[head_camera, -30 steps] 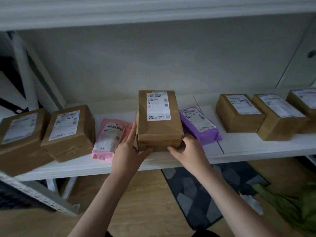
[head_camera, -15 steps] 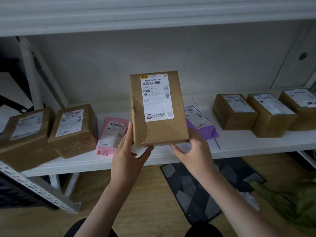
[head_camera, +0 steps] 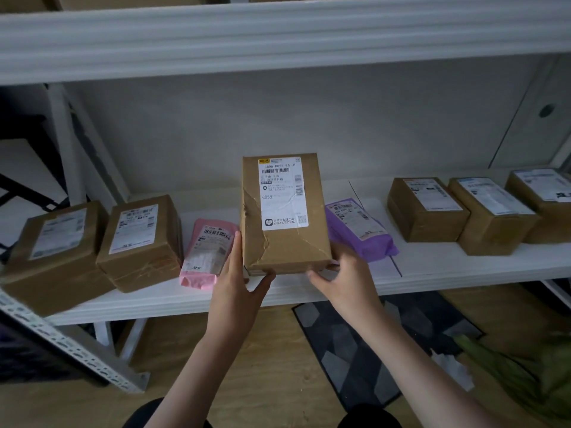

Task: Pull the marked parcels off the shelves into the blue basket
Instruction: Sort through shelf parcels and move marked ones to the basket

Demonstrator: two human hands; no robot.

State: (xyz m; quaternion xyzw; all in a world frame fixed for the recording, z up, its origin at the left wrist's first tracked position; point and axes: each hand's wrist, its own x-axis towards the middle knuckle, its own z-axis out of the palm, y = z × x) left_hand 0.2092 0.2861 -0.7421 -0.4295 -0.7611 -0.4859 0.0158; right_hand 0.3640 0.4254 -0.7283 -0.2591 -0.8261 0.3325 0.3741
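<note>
Two hands hold a brown taped cardboard parcel [head_camera: 284,214] above the white shelf [head_camera: 432,267]: left hand [head_camera: 239,285] cupping its lower left corner, right hand [head_camera: 346,281] gripping its lower right.

White metal shelving unit [head_camera: 432,273] stands against a plain pale wall [head_camera: 278,118]. Below it, light wood-plank floor [head_camera: 247,366] carries a dark grey geometric-patterned mat [head_camera: 355,350]. Lighting dim.

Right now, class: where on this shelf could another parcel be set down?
Bare shelf shows between the purple mailer and the three right-hand boxes, and along the front edge. Left of the held box, the pink mailer and two boxes sit crowded together.
</note>
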